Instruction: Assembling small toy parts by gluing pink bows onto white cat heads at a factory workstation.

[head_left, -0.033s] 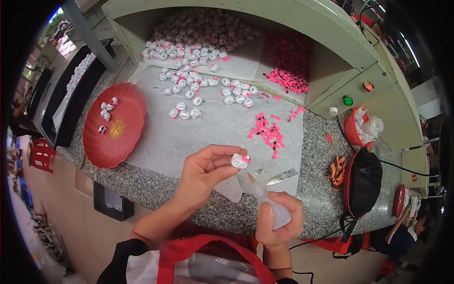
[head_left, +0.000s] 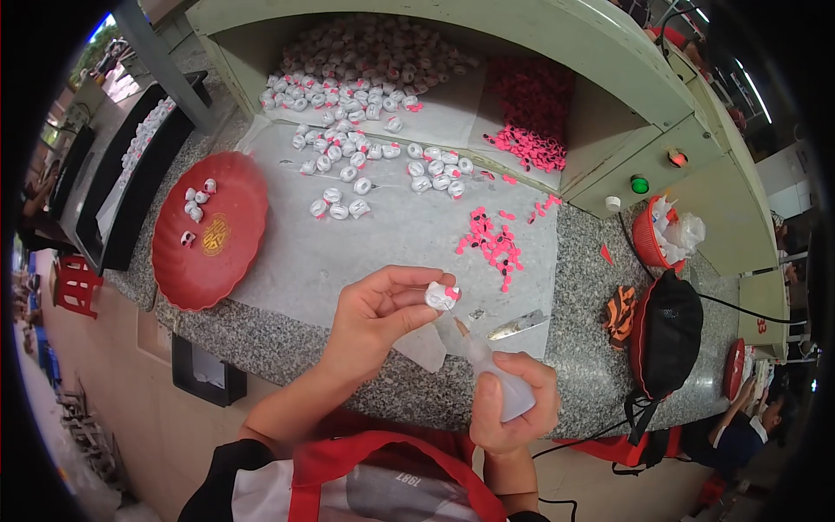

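Note:
Between its thumb and fingers, my left hand (head_left: 376, 315) pinches a small white figurine head (head_left: 440, 297) with a pink piece on its side. My right hand (head_left: 515, 402) is wrapped around a translucent squeeze bottle (head_left: 515, 393). The bottle's thin nozzle (head_left: 460, 325) points up at the underside of the head; whether it touches cannot be made out. Past my hands, loose pink pieces (head_left: 491, 246) lie on white paper (head_left: 287, 252), some showing dark faces. Several white heads with pink bits (head_left: 339, 209) are grouped farther back on the paper.
A pale green cabinet (head_left: 600, 52) holds heaps of white heads and pink pieces. At left is a red fluted dish (head_left: 248, 270) with several heads. A metal blade (head_left: 515, 326) lies by my right hand. Rightward are a red basket (head_left: 645, 235) and black pouch (head_left: 674, 326).

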The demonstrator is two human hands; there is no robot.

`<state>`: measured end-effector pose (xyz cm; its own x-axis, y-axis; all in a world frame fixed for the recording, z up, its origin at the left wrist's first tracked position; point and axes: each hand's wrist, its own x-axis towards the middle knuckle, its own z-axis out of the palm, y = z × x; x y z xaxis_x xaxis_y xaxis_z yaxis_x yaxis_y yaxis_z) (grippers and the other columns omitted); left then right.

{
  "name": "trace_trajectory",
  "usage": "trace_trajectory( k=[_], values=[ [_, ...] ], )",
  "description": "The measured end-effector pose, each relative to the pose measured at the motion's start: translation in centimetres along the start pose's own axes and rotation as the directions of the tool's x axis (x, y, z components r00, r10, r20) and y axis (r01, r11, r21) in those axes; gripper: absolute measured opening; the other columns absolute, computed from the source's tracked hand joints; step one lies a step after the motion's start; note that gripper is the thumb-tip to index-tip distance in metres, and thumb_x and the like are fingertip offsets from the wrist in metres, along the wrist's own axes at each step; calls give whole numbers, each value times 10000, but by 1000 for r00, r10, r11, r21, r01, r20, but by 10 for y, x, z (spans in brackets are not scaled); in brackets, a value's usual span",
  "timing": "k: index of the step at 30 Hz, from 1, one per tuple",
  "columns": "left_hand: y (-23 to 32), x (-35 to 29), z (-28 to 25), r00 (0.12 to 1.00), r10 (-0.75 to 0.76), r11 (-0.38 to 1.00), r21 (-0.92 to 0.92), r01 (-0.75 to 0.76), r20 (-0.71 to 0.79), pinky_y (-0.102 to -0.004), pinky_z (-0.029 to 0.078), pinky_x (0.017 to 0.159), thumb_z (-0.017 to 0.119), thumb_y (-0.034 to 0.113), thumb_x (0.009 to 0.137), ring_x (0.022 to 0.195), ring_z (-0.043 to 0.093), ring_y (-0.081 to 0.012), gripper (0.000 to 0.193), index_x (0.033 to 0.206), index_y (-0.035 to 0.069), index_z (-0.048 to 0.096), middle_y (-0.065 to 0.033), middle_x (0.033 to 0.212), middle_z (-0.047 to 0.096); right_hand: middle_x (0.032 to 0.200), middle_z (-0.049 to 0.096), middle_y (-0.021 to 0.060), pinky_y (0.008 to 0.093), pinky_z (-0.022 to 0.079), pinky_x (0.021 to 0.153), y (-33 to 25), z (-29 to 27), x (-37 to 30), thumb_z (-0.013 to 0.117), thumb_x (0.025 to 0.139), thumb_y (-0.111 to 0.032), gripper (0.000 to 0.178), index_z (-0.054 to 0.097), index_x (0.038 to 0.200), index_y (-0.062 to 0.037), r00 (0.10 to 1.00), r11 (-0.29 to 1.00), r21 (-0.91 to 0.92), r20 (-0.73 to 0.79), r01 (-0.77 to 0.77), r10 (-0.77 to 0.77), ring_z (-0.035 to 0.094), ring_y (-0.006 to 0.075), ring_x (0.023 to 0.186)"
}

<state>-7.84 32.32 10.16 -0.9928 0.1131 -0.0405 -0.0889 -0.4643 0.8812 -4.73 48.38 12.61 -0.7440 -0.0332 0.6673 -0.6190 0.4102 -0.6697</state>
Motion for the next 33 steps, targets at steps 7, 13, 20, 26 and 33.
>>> trace_trajectory(
  k=[7, 13, 20, 26, 33],
  values=[
    [2, 0, -2, 999, -32, 995, -90, 34, 21, -346, 446, 873, 553, -68, 765, 1004, 563, -280, 339, 1096, -38, 485, -185, 1099, 548, 714, 596, 109, 272, 418, 430, 1, -1, 0, 623, 666, -9, 245, 530, 888, 39, 1000, 999, -31, -9, 7, -7, 537, 186, 474],
    [1, 0, -4, 999, -30, 997, -78, 30, 12, -349, 446, 871, 552, -62, 768, 1002, 564, -279, 336, 1098, -34, 491, -184, 1091, 554, 775, 602, 105, 267, 455, 604, -10, -5, -4, 608, 712, -110, 188, 556, 851, 6, 980, 979, -51, 27, -196, 198, 571, 179, 653],
    [1, 0, -2, 998, -55, 993, -99, 57, 23, -349, 448, 868, 553, -62, 767, 1000, 565, -281, 346, 1106, -34, 489, -178, 1077, 562, 755, 604, 104, 264, 454, 572, -9, -1, 2, 611, 722, -126, 205, 562, 864, 13, 982, 982, -41, 29, -186, 188, 568, 172, 620],
    [-7, 3, -12, 999, -22, 996, -87, 18, -47, -343, 452, 866, 550, -73, 763, 988, 570, -278, 326, 1084, -40, 506, -168, 1058, 572, 758, 604, 122, 236, 446, 525, 37, -22, 10, 606, 733, -152, 269, 560, 925, 31, 520, 500, 302, -16, -812, 854, 568, 167, 595],
    [-8, 0, -15, 998, -61, 997, -56, 60, -30, -338, 457, 857, 543, -81, 757, 974, 575, -277, 324, 1077, -44, 510, -159, 1047, 578, 688, 616, 156, 356, 460, 626, 110, 1, 22, 680, 661, -195, 276, 620, 854, -7, 742, 567, -619, -38, -543, 669, 610, 284, 649]
  ],
)
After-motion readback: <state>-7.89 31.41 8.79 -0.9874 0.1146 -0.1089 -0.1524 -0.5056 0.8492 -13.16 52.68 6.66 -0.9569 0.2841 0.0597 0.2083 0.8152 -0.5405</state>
